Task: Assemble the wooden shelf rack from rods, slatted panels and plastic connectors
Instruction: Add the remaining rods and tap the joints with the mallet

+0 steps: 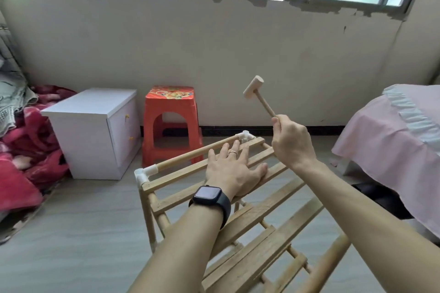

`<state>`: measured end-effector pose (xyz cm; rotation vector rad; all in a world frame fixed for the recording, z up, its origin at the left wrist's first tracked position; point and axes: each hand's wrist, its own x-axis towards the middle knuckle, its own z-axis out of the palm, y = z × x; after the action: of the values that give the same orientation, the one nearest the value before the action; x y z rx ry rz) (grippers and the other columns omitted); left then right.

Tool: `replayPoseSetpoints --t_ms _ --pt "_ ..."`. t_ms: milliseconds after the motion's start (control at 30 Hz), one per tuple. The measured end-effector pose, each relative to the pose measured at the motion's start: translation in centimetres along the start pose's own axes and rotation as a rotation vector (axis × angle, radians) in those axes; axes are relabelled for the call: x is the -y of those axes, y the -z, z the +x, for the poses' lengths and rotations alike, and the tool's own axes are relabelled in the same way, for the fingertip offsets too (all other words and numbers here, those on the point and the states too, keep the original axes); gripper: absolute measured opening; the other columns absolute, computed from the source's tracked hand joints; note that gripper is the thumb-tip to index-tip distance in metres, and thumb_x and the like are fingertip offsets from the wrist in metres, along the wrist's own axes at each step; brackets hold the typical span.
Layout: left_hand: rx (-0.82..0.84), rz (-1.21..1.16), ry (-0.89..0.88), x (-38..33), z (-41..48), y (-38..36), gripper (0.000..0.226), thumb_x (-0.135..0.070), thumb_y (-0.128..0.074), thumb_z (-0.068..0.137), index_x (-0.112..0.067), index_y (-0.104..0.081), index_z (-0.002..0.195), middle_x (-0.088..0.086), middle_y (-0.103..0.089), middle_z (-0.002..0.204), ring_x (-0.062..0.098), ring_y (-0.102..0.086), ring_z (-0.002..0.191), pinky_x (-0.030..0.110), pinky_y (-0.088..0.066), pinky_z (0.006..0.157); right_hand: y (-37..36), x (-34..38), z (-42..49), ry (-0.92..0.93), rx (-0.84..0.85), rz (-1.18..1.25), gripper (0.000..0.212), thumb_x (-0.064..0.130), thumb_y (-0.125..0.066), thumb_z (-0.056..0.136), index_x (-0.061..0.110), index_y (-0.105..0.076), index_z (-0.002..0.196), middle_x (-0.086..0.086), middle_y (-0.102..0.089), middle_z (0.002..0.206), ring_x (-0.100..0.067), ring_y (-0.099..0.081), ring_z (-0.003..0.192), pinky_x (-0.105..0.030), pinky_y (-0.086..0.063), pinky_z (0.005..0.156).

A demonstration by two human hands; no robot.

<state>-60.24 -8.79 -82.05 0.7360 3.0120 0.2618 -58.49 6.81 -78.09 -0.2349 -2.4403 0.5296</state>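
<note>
Over near slats of rack's (147,209) top slatted panel (266,209), pressing left hand (234,169) flat, fingers straight, right hand (291,140) curled round raised mallet (253,88) handle; likely risk: drifting swing hitting left fingertips (236,144) just beside far plastic connector (245,137).

Left hand (234,171) on slatted panel (273,207), mallet (259,97) above it, stool (172,112) behind, cabinet (95,131) left of stool
</note>
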Motion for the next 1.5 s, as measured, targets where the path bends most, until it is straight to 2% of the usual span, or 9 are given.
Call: replayPoseSetpoints --t_ms 333,467,567,700,833,1133,1233,1367,1500 --pt "-0.005 -0.019 -0.004 0.0 -0.3 -0.1 0.087 -0.081 -0.011 0.09 -0.032 -0.006 0.162 -0.003 0.003 0.17 0.022 0.005 0.156 0.057 0.004 0.122 -1.3 0.8 -0.9 -0.153 0.199 -0.156 0.024 0.021 -0.042 0.104 0.009 -0.063 0.102 -0.012 -0.066 0.093 -0.031 -0.059 0.081 -0.039 -0.048 0.068" --pt "0.004 -0.02 -0.008 0.1 -0.2 0.0 0.085 -0.079 -0.013 0.092 -0.032 -0.004 0.162 -0.003 0.004 0.17 0.022 0.005 0.156 0.057 0.004 0.123 -0.5 1.0 -0.5 -0.079 -0.068 -0.002 0.031 0.022 -0.037 0.108 0.006 -0.063 0.1 -0.009 -0.063 0.085 -0.031 -0.059 0.079 -0.039 -0.046 0.069" --pt "0.001 -0.024 -0.009 0.0 -0.2 0.0 0.084 -0.078 -0.013 0.093 -0.031 -0.005 0.162 -0.004 0.003 0.17 0.022 0.005 0.156 0.057 0.003 0.123 -0.2 1.5 -0.7 -0.168 0.204 -0.157 0.025 0.024 -0.043 0.104 0.013 -0.064 0.1 -0.008 -0.065 0.09 -0.031 -0.063 0.086 -0.04 -0.052 0.072" --pt "-0.005 -0.02 -0.013 0.0 -0.2 -0.2 0.084 -0.077 -0.014 0.093 -0.031 -0.003 0.162 -0.004 0.004 0.17 0.021 0.007 0.156 0.057 0.003 0.123 -0.4 1.6 -1.1 -0.106 -0.02 -0.051 0.031 0.024 -0.037 0.108 0.006 -0.062 0.104 -0.013 -0.066 0.092 -0.034 -0.06 0.084 -0.039 -0.045 0.069" --pt "-0.012 -0.016 -0.019 0.0 -0.2 -0.3 0.084 -0.077 -0.014 0.092 -0.03 -0.005 0.162 -0.004 0.003 0.17 0.021 0.005 0.156 0.057 0.0 0.123 -0.1 1.9 -0.9 -0.244 0.233 -0.221 0.023 0.023 -0.046 0.102 0.015 -0.067 0.098 -0.008 -0.062 0.087 -0.029 -0.06 0.081 -0.035 -0.045 0.065" --pt "-0.418 -0.479 -0.065 1.7 -1.3 1.1 0.089 -0.044 -0.064 0.09 -0.051 -0.005 0.156 0.002 0.001 0.166 0.03 -0.031 0.144 0.049 -0.04 0.112 4.4 1.9 -6.5 -0.162 0.22 0.189 0.037 0.033 -0.043 0.105 0.024 -0.07 0.083 0.01 -0.055 0.052 -0.006 -0.046 0.044 -0.019 -0.032 0.041" --pt "-0.582 -0.174 -0.23 4.3 -2.8 2.4 0.066 -0.044 -0.059 0.097 -0.051 -0.026 0.153 0.009 -0.03 0.156 0.028 -0.051 0.126 0.046 -0.052 0.095 5.5 2.2 -9.3 -0.136 0.296 0.357 0.034 0.033 -0.048 0.105 0.025 -0.074 0.085 0.012 -0.048 0.047 -0.003 -0.041 0.042 -0.017 -0.033 0.041" --pt "-0.74 0.098 -0.5 9.8 -6.5 3.2 0.029 -0.043 -0.053 0.099 -0.022 -0.069 0.111 0.007 -0.059 0.098 0.023 -0.06 0.075 0.042 -0.055 0.06 6.6 5.1 -12.1 -0.114 0.501 0.524 0.02 0.037 -0.054 0.103 0.027 -0.07 0.11 0.011 -0.064 0.081 -0.006 -0.057 0.07 -0.022 -0.05 0.062" --pt "-0.86 0.114 -0.252 16.6 -9.6 3.1 0.04 -0.046 -0.042 0.104 -0.012 -0.062 0.096 0.007 -0.053 0.086 0.027 -0.052 0.063 0.04 -0.051 0.056 6.0 9.7 -15.4 0.015 0.73 0.176 0.095 0.074 -0.054 0.086 0.029 -0.015 0.161 0.002 -0.025 0.162 -0.017 -0.027 0.147 -0.044 -0.032 0.12"
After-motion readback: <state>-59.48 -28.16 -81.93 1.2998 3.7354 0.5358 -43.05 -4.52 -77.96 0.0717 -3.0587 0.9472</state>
